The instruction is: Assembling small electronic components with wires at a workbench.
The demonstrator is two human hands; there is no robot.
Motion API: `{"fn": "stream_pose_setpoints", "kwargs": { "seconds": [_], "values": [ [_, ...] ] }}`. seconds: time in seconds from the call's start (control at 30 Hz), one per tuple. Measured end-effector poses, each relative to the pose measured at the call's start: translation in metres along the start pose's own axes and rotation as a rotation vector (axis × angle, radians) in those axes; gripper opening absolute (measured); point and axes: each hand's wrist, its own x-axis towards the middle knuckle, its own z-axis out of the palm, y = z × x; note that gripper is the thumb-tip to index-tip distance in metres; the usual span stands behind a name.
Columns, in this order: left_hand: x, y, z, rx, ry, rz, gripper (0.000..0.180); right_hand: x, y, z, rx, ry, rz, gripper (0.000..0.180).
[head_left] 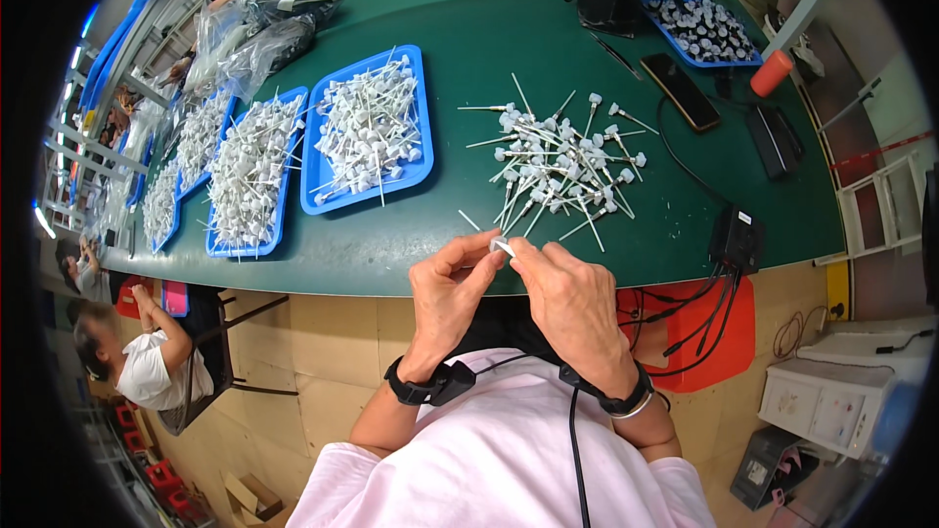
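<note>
Above the table's near edge, my left hand (pixel 450 288) and my right hand (pixel 567 298) meet with fingertips pinched on one small white plastic piece (pixel 502 246). Fingers cover most of it; it resembles the white pump heads with thin tubes beyond. A loose pile of those pump heads (pixel 562 161) lies on the green table (pixel 469 10) just past my hands, tubes pointing every way. Close to my left fingertips rests a single thin white tube (pixel 469 221). Both wrists wear black bands.
Left of the pile, a blue tray (pixel 427 127) and a second blue tray (pixel 281 225) hold similar pieces. At right are a phone (pixel 682 91), a black cable box (pixel 736 238) and a blue tray of black-and-clear parts (pixel 729 63). A person (pixel 156 362) sits at far left.
</note>
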Motion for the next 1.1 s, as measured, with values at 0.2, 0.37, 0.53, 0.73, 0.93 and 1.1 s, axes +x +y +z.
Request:
{"fn": "stream_pose_setpoints", "kwargs": {
  "seconds": [0.2,0.37,0.53,0.73,0.93,1.1],
  "values": [
    [0.004,-0.002,-0.002,-0.031,-0.043,-0.033,0.024,0.000,0.005,0.000,0.086,0.013,-0.003,0.011],
    [0.006,-0.005,-0.005,-0.101,-0.069,-0.042,0.026,0.004,0.007,-0.001,0.204,0.023,-0.011,0.008],
    [0.006,-0.005,-0.005,-0.154,-0.089,-0.068,0.026,0.007,0.018,0.002,0.314,-0.026,-0.006,0.013],
    [0.007,-0.005,-0.006,-0.199,-0.102,-0.068,0.026,0.014,0.023,-0.003,0.520,-0.196,0.104,0.022],
    [0.007,-0.003,-0.004,-0.236,-0.075,-0.126,0.026,0.012,0.023,-0.005,0.484,-0.198,0.100,0.022],
    [0.007,-0.004,-0.003,-0.230,-0.073,-0.132,0.025,0.011,0.023,-0.005,0.465,-0.182,0.083,0.020]
  ]
}}
